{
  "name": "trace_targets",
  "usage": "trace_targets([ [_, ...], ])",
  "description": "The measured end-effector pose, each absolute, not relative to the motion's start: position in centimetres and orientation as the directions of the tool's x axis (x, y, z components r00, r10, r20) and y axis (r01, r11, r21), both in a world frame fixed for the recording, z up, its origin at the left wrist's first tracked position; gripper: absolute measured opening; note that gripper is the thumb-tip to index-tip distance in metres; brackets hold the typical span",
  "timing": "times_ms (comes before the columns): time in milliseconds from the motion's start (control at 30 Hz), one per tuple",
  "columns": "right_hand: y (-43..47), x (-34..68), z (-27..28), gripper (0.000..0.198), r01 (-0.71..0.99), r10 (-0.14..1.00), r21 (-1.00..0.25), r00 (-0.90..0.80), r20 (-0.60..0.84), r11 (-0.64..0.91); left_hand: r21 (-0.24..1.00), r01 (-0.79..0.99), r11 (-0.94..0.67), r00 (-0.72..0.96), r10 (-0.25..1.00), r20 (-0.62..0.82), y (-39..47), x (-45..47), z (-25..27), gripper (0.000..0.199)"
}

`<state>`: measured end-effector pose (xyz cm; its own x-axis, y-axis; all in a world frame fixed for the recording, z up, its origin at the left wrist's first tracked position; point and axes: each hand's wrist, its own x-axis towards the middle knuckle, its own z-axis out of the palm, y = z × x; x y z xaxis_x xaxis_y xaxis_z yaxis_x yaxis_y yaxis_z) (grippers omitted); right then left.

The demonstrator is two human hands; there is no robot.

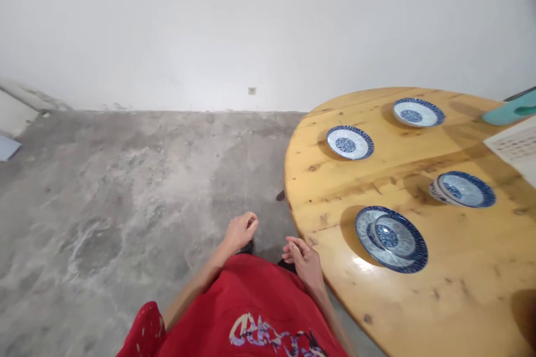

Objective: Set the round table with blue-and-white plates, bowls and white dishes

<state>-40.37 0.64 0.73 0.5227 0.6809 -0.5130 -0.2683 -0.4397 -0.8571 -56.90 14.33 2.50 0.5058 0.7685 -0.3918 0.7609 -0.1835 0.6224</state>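
My left hand (pixel 242 230) hangs in front of the red shirt, over the grey floor, with its fingers curled in and nothing seen in them. Beside the table's near edge is my right hand (pixel 302 259), its fingers loosely bent and somewhat apart, with no object visible in it. Nearest to it on the wooden table (pixel 335 195) stands a blue-and-white plate (pixel 363 227) with a clear-looking bowl (pixel 393 237) on it. Further back lie a small patterned plate (pixel 350 142) and another plate (pixel 419 112). A patterned bowl (pixel 464 188) stands to the right.
At the table's right side are a teal object (pixel 508 111) and a white sheet or panel with printed marks (pixel 517 148), both cut off by the frame. The rounded table edge runs close by my right arm. Behind is a white wall (pixel 167 28) with a socket (pixel 252 91).
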Motion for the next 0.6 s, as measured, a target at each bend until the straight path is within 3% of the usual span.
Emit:
trace_targets([
  [200,4.0,-40.7,0.4,0.068,-0.316,0.605,-0.841,0.588,-0.536,-0.438,0.679,0.692,-0.245,0.609,0.703,-0.368,18.1,-54.6,2.2,0.025],
  [333,7.1,-40.7,0.0,0.071,-0.343,0.623,-0.838,0.562,-0.545,-0.424,0.731,0.625,-0.273,0.680,0.651,-0.338,20.3,-52.5,2.2,0.026],
  [600,13.9,-37.4,-1.1,0.055,-0.383,0.640,-0.864,0.584,-0.500,-0.326,0.717,0.602,-0.352,0.742,0.579,-0.338,28.2,-47.7,1.8,0.026],
])
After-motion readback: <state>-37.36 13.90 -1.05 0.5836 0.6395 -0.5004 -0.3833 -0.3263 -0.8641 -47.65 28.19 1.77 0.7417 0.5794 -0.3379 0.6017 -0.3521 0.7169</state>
